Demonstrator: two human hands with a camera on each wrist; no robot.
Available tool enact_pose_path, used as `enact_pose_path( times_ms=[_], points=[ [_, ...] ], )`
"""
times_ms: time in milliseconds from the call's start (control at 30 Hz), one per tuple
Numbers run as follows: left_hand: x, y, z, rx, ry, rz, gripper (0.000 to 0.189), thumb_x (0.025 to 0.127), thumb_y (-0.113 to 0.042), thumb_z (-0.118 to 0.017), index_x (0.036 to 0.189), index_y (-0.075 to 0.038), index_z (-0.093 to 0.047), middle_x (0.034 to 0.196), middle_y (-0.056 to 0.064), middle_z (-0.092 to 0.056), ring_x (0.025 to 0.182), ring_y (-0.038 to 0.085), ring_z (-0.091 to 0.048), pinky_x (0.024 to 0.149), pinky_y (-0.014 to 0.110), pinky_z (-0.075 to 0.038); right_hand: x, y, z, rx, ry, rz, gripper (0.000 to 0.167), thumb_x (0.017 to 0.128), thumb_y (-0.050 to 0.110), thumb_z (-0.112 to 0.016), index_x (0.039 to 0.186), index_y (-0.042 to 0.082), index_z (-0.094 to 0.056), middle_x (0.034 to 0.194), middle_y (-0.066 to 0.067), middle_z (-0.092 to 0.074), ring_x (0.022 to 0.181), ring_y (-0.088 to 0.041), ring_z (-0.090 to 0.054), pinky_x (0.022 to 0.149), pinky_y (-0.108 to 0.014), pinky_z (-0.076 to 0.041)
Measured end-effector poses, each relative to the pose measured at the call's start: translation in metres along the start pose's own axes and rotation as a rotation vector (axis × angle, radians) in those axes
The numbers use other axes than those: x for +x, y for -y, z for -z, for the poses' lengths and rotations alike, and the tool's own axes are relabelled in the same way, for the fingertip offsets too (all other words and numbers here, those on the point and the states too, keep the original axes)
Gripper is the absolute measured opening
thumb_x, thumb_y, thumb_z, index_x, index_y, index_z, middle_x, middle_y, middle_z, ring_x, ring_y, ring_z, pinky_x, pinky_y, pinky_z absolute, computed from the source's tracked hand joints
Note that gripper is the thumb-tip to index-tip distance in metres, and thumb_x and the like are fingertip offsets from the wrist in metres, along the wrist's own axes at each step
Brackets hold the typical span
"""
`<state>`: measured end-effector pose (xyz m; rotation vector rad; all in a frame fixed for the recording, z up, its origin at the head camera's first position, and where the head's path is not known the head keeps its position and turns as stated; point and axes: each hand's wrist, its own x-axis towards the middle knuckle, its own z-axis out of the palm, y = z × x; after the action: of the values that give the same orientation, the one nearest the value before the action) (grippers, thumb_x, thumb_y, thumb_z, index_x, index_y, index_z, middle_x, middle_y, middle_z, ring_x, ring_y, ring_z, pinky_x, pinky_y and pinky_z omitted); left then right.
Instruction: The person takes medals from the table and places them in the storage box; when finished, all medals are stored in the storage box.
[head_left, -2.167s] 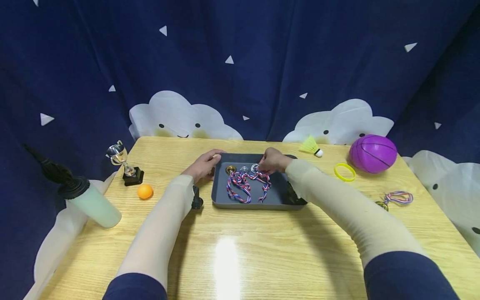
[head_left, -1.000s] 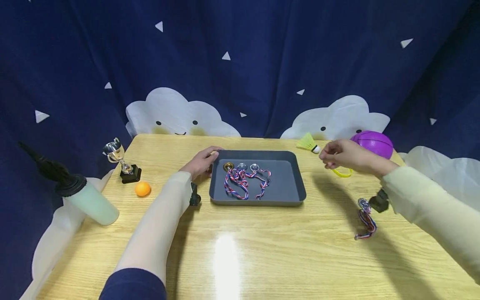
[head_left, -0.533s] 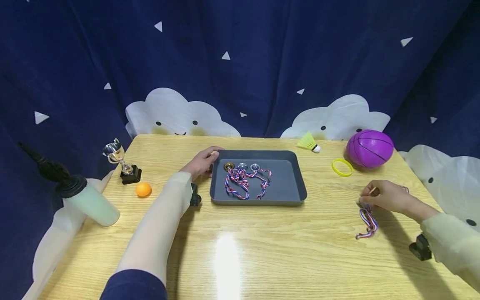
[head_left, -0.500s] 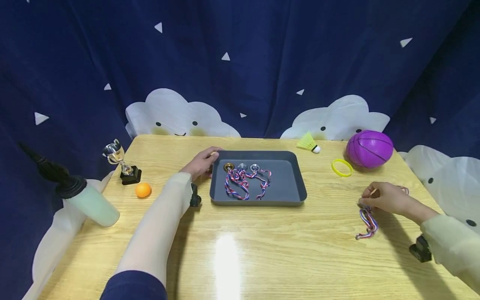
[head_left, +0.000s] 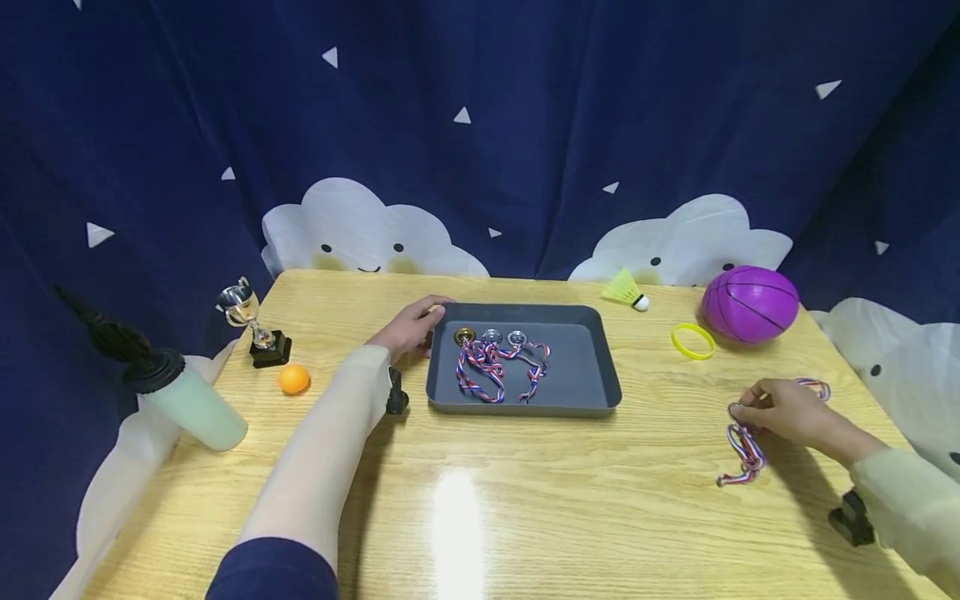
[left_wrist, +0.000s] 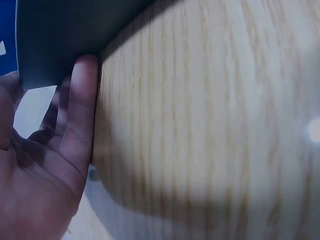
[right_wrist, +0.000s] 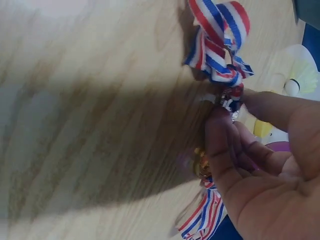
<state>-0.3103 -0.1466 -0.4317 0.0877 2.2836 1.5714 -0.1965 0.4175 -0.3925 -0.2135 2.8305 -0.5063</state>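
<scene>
My left hand (head_left: pixel 408 327) holds a dark grey tray (head_left: pixel 577 375) by its back left corner. In the left wrist view, straight fingers (left_wrist: pixel 82 90) lie against the tray's outer wall (left_wrist: pixel 55 40). Inside the tray are a gold medal (head_left: pixel 464 337) and two silver medals, the middle one (head_left: pixel 492 337) and the right one (head_left: pixel 517 338), ribbons trailing toward me. Over on the right of the table, my right hand (head_left: pixel 791 412) pinches another silver medal (right_wrist: pixel 231 106) between thumb and fingers; its striped ribbon (head_left: pixel 746 458) trails nearer me. Just beyond those fingers lies a second gold medal (right_wrist: pixel 202 165).
A purple ball (head_left: pixel 752 304), yellow wristband (head_left: pixel 693 342) and shuttlecock (head_left: pixel 627 290) sit at the back right of the wooden table (head_left: pixel 570 500). On the left are a trophy cup (head_left: pixel 255 325), an orange ball (head_left: pixel 293 379) and a pale green bottle (head_left: pixel 195 408).
My right hand has let go of the right silver medal in the tray, swung right across the table and taken hold of another silver medal. My left hand has stayed at the tray.
</scene>
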Motion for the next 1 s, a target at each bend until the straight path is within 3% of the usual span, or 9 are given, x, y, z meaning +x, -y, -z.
enact_pose_path(
  times_ms=[233, 500, 600, 767, 1000],
  points=[
    [-0.002, -0.003, 0.001, 0.005, -0.004, -0.001, 0.044, 0.115, -0.032, -0.037, 0.158, -0.026, -0.045, 0.137, 0.019, -0.055, 0.092, 0.021, -0.059, 0.066, 0.029, -0.055, 0.0, -0.003, -0.003, -0.032, -0.044, 0.039, 0.03, 0.09, 0.014, -0.081, 0.099, -0.008, -0.062, 0.086, -0.016, -0.073, 0.077, -0.017, -0.06, 0.06, -0.023, -0.047],
    [-0.002, -0.003, 0.001, -0.003, 0.007, 0.006, 0.044, 0.115, -0.032, -0.037, 0.158, -0.026, -0.045, 0.14, 0.02, -0.056, 0.097, 0.022, -0.061, 0.067, 0.028, -0.057, -0.002, 0.002, -0.009, 0.004, -0.08, 0.134, 0.032, 0.089, 0.005, -0.08, 0.101, -0.003, -0.052, 0.074, -0.003, -0.061, 0.064, 0.0, -0.046, 0.057, -0.023, -0.042],
    [-0.002, -0.005, 0.001, 0.005, 0.007, 0.002, 0.044, 0.115, -0.032, -0.037, 0.158, -0.026, -0.045, 0.142, 0.02, -0.056, 0.097, 0.023, -0.062, 0.067, 0.028, -0.057, -0.002, 0.004, -0.005, 0.13, -0.045, 0.164, 0.026, 0.093, 0.0, -0.075, 0.106, -0.007, -0.054, 0.075, 0.0, -0.06, 0.063, 0.001, -0.05, 0.056, -0.023, -0.048],
    [-0.004, -0.006, 0.001, 0.012, 0.007, -0.002, 0.045, 0.115, -0.032, -0.036, 0.159, -0.025, -0.043, 0.144, 0.021, -0.056, 0.097, 0.023, -0.063, 0.068, 0.028, -0.057, 0.005, 0.016, 0.019, 0.481, 0.11, 0.205, 0.023, 0.101, -0.003, -0.063, 0.119, -0.01, -0.052, 0.091, 0.001, -0.07, 0.079, -0.004, -0.069, 0.07, -0.029, -0.064],
    [-0.004, -0.003, 0.001, -0.01, 0.015, -0.009, 0.045, 0.115, -0.032, -0.037, 0.159, -0.024, -0.043, 0.141, 0.022, -0.055, 0.09, 0.02, -0.061, 0.067, 0.027, -0.055, 0.03, 0.074, 0.058, 0.846, 0.214, 0.347, 0.023, 0.104, -0.009, -0.053, 0.122, 0.006, -0.057, 0.102, 0.001, -0.073, 0.09, -0.007, -0.072, 0.079, -0.026, -0.064]
  ],
)
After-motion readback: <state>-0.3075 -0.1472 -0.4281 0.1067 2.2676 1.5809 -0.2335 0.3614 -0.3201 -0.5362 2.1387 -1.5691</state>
